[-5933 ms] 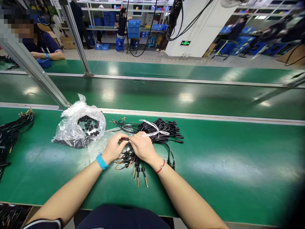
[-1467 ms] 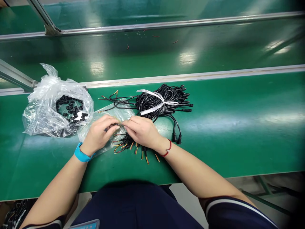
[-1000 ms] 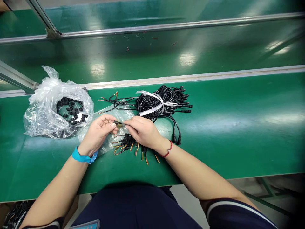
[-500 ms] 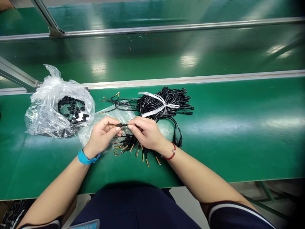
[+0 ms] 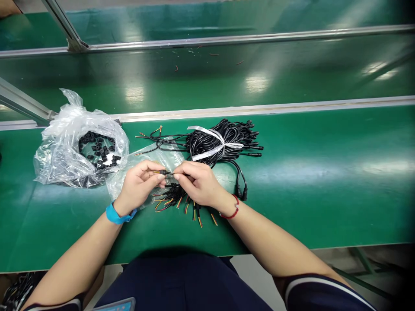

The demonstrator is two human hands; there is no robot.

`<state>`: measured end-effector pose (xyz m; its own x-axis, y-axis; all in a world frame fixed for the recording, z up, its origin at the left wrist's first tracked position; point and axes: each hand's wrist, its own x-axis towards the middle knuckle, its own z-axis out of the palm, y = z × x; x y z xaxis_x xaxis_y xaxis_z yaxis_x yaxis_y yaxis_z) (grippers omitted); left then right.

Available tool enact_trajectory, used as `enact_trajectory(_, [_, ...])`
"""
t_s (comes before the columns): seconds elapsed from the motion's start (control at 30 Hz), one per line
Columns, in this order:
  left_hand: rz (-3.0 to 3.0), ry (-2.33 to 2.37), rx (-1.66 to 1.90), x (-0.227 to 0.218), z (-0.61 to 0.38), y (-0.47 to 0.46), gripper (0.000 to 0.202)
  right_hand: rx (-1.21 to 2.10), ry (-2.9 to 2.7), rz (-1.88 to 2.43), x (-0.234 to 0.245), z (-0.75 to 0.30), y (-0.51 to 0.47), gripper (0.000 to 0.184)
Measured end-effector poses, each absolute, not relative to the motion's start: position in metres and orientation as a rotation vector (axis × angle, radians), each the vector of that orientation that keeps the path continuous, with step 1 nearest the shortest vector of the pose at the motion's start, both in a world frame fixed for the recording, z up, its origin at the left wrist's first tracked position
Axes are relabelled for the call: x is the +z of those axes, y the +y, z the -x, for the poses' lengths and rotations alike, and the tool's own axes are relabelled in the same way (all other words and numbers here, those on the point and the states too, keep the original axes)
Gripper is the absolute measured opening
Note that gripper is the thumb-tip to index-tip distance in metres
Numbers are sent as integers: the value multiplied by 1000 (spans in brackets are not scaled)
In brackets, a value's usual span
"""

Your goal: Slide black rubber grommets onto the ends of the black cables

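Note:
My left hand (image 5: 140, 183), with a blue wristband, pinches the wire end of a thin black cable (image 5: 166, 172) between thumb and fingers. My right hand (image 5: 197, 181), with a red bracelet, pinches the same cable a little to the right. A small black part sits on the cable between the two hands. Under my hands lie black cable ends with orange and red wire tips (image 5: 181, 203). Behind them lies a coiled bundle of black cables (image 5: 223, 142) tied with a white strip.
A clear plastic bag of small black parts (image 5: 81, 149) lies left on the green bench (image 5: 324, 181). A flat clear bag (image 5: 145, 155) lies under my hands. A metal rail (image 5: 292, 106) borders the conveyor belt behind. More cables show at bottom left (image 5: 16, 293).
The view tilted down from the hall to the bench. My hands stayed together over the cable ends; the left hand turned palm-up, then pinched the cable with the small black part on it.

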<state>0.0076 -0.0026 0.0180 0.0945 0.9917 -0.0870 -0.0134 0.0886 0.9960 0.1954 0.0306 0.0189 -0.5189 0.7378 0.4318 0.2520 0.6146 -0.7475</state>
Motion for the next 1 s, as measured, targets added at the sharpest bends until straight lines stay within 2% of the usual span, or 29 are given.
enact_trajectory(0.2, [-1711, 1347, 1046, 16, -3, -3, 10, 780, -2176, 808, 18, -196, 31, 17])
enact_trajectory(0.4, [-1431, 1223, 977, 16, -3, -3, 10, 815, -2160, 812, 17, -196, 30, 17])
enact_trajectory(0.7, [-1418, 1248, 938, 12, -9, -5, 9, 784, -2229, 834, 13, -195, 29, 17])
enact_trajectory(1.0, [-1404, 1242, 1005, 9, -8, 0, 11, 412, -2318, 944, 9, -187, 26, 22])
